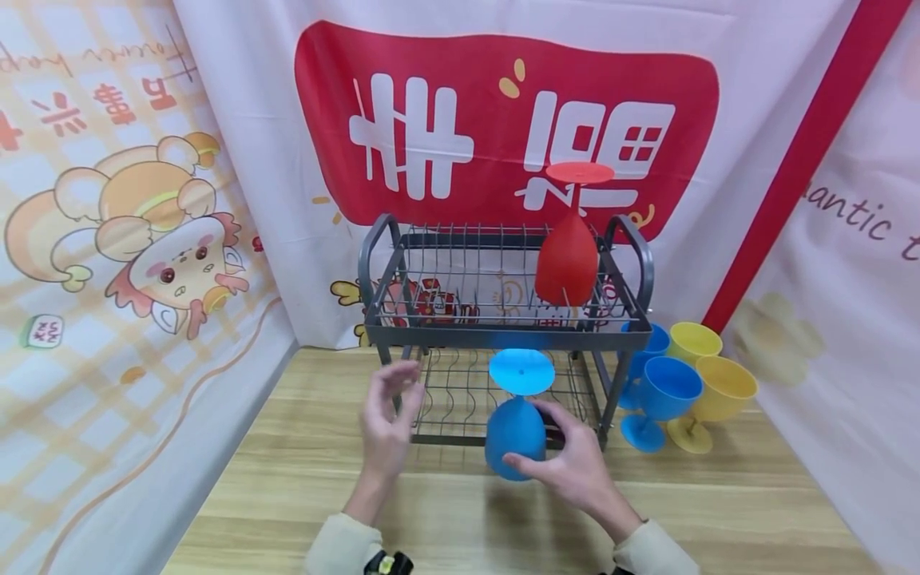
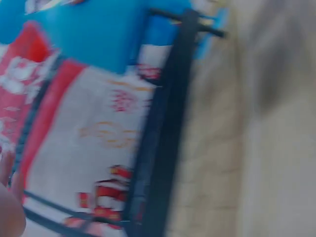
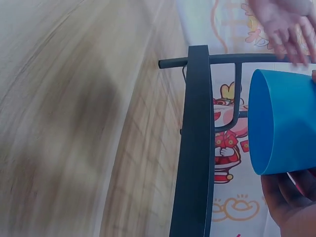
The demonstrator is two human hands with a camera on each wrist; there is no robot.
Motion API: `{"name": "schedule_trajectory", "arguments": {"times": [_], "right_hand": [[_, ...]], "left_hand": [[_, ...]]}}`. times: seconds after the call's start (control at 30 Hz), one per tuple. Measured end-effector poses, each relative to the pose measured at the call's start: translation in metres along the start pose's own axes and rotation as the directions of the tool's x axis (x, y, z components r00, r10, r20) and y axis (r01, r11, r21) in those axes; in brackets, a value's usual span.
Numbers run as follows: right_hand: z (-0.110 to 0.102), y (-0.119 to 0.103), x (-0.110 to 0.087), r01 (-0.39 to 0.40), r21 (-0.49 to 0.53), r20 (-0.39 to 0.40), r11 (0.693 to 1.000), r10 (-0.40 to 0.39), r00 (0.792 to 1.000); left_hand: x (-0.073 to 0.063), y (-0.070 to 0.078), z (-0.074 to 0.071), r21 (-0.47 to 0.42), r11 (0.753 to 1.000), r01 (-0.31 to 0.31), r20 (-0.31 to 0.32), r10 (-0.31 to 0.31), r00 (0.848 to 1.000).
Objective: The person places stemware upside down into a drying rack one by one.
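Observation:
My right hand [image 1: 575, 463] grips a blue plastic goblet [image 1: 516, 439] by its bowl. The goblet is upside down, its round foot on top, in front of the dark two-tier dish rack [image 1: 503, 335]. In the right wrist view, the goblet's open rim [image 3: 261, 123] faces the wooden table. My left hand [image 1: 388, 419] is raised to the left of the goblet, apart from it, with fingers loosely bent and holding nothing. The left wrist view is blurred and shows only part of that hand [image 2: 10, 207]. A red goblet [image 1: 568, 255] stands upside down on the rack's upper tier, at the right.
Right of the rack, blue goblets [image 1: 672, 387] and yellow goblets [image 1: 726, 387] stand upright on the wooden table [image 1: 302, 471]. The rack's lower wire tier [image 1: 460, 391] sits low over the table. Printed cloth [image 1: 244, 96] hangs behind and at both sides.

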State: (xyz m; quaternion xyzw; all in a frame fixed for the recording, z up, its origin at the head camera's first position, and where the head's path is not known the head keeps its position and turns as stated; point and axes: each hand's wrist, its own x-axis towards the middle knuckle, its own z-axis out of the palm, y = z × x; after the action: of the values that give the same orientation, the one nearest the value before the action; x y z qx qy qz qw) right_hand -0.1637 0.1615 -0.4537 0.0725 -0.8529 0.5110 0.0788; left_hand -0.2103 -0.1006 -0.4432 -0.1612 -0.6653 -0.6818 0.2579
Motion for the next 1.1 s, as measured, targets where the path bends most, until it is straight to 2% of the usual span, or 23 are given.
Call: {"name": "schedule_trajectory", "arguments": {"times": [0.03,0.1,0.17,0.2,0.23,0.3,0.4,0.5,0.67,0.83,1.0,1.1], "right_hand": [[-0.001,0.001,-0.001,0.001,-0.007,-0.003,1.000,-0.001,1.000],[-0.004,0.002,-0.004,-0.009,-0.018,-0.013,1.000,0.009,1.000],[-0.008,0.004,-0.006,-0.028,-0.028,-0.023,0.999,0.027,0.999],[-0.010,0.005,-0.007,-0.036,-0.029,-0.026,0.999,0.035,0.999],[-0.012,0.006,-0.008,-0.045,-0.029,-0.028,0.999,0.044,0.999],[-0.019,0.008,-0.011,-0.066,-0.036,-0.033,0.997,0.065,0.997],[-0.031,0.012,-0.015,-0.077,-0.059,-0.047,0.995,0.075,0.996],[-0.046,0.017,-0.020,-0.083,-0.090,-0.071,0.993,0.076,0.995],[-0.074,0.031,-0.031,-0.112,-0.150,-0.103,0.982,0.097,0.990],[-0.105,0.048,-0.041,-0.174,-0.242,-0.127,0.955,0.147,0.981],[-0.133,0.058,-0.047,-0.194,-0.283,-0.179,0.939,0.147,0.973],[-0.148,0.059,-0.047,-0.229,-0.281,-0.209,0.932,0.173,0.962]], "left_hand": [[0.008,0.006,-0.003,-0.031,0.999,-0.041,-0.092,0.038,0.995],[0.025,0.019,-0.008,-0.064,0.991,-0.114,-0.227,0.097,0.969],[0.040,0.033,-0.013,-0.072,0.984,-0.161,-0.290,0.134,0.948],[0.048,0.040,-0.015,-0.072,0.983,-0.170,-0.291,0.142,0.946],[0.054,0.046,-0.016,-0.066,0.983,-0.174,-0.279,0.149,0.949],[0.065,0.057,-0.019,-0.051,0.986,-0.160,-0.222,0.145,0.964],[0.077,0.067,-0.020,-0.007,0.994,-0.111,-0.129,0.110,0.986],[0.086,0.072,-0.020,0.032,0.998,-0.060,-0.066,0.062,0.996],[0.095,0.070,-0.016,0.046,0.999,-0.019,-0.017,0.019,1.000],[0.098,0.066,-0.012,0.042,0.999,0.001,-0.004,-0.001,1.000],[0.098,0.064,-0.011,0.024,1.000,-0.021,-0.001,0.021,1.000],[0.098,0.063,-0.010,0.012,0.999,-0.039,0.001,0.039,0.999]]}}
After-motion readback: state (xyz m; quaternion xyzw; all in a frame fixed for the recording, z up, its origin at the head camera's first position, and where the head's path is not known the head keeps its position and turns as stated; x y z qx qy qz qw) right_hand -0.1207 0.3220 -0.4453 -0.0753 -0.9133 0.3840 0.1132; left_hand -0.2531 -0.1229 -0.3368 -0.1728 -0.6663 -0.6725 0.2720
